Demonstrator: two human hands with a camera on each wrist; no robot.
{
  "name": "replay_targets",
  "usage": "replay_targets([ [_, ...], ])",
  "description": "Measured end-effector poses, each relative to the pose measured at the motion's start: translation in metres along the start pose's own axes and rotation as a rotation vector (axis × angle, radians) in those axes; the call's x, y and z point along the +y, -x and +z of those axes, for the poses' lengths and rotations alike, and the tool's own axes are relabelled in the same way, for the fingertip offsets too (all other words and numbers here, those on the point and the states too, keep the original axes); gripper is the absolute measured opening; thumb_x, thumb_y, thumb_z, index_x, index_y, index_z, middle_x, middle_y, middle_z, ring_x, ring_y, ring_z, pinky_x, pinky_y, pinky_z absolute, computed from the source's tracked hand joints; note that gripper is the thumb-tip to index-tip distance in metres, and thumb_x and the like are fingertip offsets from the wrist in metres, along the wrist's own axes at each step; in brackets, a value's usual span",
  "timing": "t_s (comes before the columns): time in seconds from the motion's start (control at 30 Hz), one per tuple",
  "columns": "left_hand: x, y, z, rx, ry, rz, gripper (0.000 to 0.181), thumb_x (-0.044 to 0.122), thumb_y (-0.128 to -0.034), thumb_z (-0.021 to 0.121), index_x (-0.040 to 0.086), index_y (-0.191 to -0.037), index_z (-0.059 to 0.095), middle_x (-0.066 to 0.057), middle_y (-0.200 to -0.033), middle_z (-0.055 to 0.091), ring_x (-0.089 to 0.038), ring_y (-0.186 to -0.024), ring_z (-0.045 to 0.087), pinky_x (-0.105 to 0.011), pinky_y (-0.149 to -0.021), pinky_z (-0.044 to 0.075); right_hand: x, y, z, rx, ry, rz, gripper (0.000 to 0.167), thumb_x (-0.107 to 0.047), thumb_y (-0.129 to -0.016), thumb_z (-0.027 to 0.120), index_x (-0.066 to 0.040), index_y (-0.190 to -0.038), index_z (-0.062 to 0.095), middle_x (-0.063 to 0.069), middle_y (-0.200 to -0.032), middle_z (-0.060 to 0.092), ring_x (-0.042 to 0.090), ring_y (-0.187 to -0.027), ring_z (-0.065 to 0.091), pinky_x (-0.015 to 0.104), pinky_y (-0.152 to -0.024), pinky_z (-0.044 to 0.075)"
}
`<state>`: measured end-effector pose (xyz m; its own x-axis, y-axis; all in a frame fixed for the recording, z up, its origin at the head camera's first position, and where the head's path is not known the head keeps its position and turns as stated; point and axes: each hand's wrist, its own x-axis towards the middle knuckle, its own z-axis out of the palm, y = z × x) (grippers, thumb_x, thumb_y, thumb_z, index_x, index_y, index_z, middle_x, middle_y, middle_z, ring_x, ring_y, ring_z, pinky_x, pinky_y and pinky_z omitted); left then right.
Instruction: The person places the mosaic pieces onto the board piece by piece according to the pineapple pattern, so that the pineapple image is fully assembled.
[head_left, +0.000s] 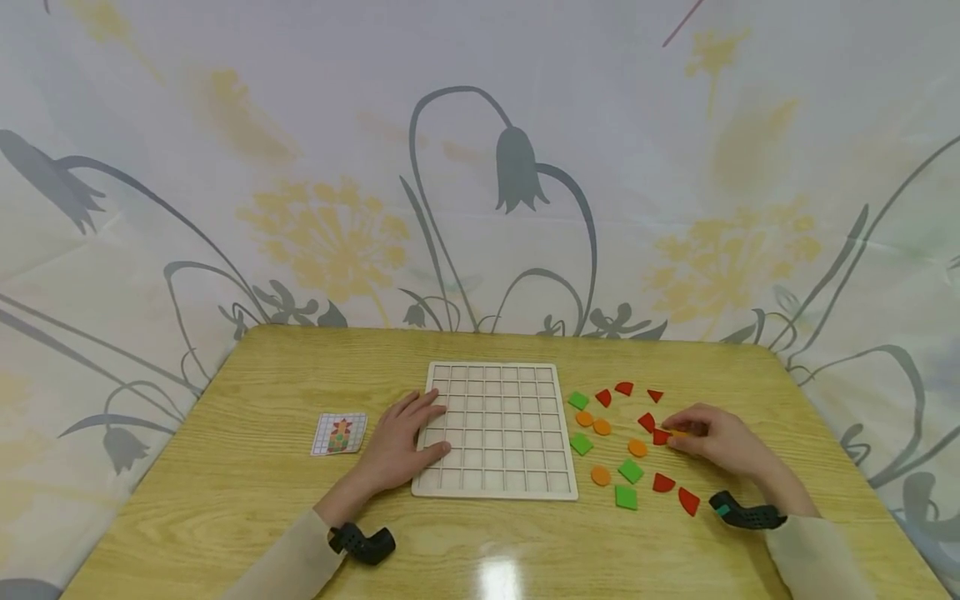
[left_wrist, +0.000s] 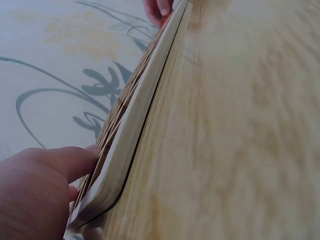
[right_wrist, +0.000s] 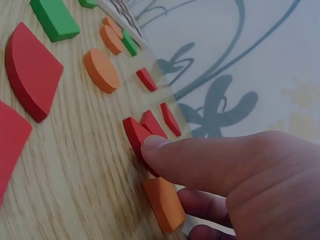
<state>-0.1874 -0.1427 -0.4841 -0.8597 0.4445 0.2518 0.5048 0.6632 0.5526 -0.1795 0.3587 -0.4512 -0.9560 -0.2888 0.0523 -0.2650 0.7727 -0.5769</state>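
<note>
A white square grid board (head_left: 491, 489) lies on the table, its cells bare. My left hand (head_left: 401, 442) rests on its left edge with fingers stretched over the rim; in the left wrist view the thumb (left_wrist: 77, 161) touches the board's frame (left_wrist: 135, 125). To the right of the board, my right hand (head_left: 723, 442) pinches a red quarter-circle tile (head_left: 661, 437) between thumb and fingers. The right wrist view shows the thumb on that red tile (right_wrist: 134, 135), the index fingertip hidden behind it. An orange tile (right_wrist: 165, 204) lies just under the hand.
Loose tiles are scattered right of the board: green squares (head_left: 626, 497), orange discs (head_left: 601, 476) and several red pieces (head_left: 688, 501). A small card (head_left: 339, 434) with a coloured pattern on a grid lies left of my left hand. A patterned cloth (head_left: 480, 167) hangs behind the table.
</note>
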Motion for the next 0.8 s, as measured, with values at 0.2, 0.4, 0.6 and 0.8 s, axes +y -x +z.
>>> replay_targets([
  [0.2, 0.001, 0.0, -0.001, -0.003, -0.002, -0.007, 0.055, 0.035, -0.0927, 0.069, 0.008, -0.14, 0.058, -0.012, -0.156, 0.039, -0.04, -0.145, 0.026, -0.063, -0.113, 0.02, 0.0, -0.01, 0.002, 0.054, -0.012, 0.082, 0.025, -0.024, -0.096, 0.068, -0.006, -0.113, 0.072, 0.0, -0.089, 0.063, 0.015, -0.073, 0.051, 0.027, -0.061, 0.043],
  [0.4, 0.001, 0.0, -0.001, 0.0, -0.009, -0.004, 0.055, 0.035, -0.0925, 0.069, 0.008, -0.139, 0.058, -0.012, -0.156, 0.039, -0.039, -0.145, 0.027, -0.064, -0.112, 0.021, -0.002, -0.026, 0.003, 0.093, -0.018, 0.106, 0.036, -0.019, -0.099, 0.063, 0.001, -0.129, 0.063, 0.006, -0.092, 0.064, 0.018, -0.076, 0.055, 0.03, -0.06, 0.044],
  [0.6, 0.001, -0.001, -0.001, -0.003, -0.012, -0.005, 0.056, 0.035, -0.0925, 0.069, 0.008, -0.14, 0.058, -0.012, -0.156, 0.039, -0.039, -0.145, 0.027, -0.064, -0.112, 0.021, -0.005, -0.037, 0.004, 0.078, 0.024, 0.129, 0.032, -0.018, -0.099, 0.063, 0.002, -0.124, 0.066, 0.007, -0.087, 0.065, 0.018, -0.071, 0.054, 0.034, -0.063, 0.044],
  [0.8, 0.001, -0.001, -0.001, -0.006, -0.005, -0.006, 0.056, 0.035, -0.0923, 0.069, 0.007, -0.139, 0.058, -0.012, -0.156, 0.039, -0.04, -0.145, 0.026, -0.065, -0.112, 0.021, -0.005, -0.038, 0.005, 0.098, 0.022, 0.158, 0.027, -0.017, -0.095, 0.067, 0.005, -0.112, 0.068, 0.017, -0.097, 0.066, 0.027, -0.08, 0.06, 0.04, -0.068, 0.049],
])
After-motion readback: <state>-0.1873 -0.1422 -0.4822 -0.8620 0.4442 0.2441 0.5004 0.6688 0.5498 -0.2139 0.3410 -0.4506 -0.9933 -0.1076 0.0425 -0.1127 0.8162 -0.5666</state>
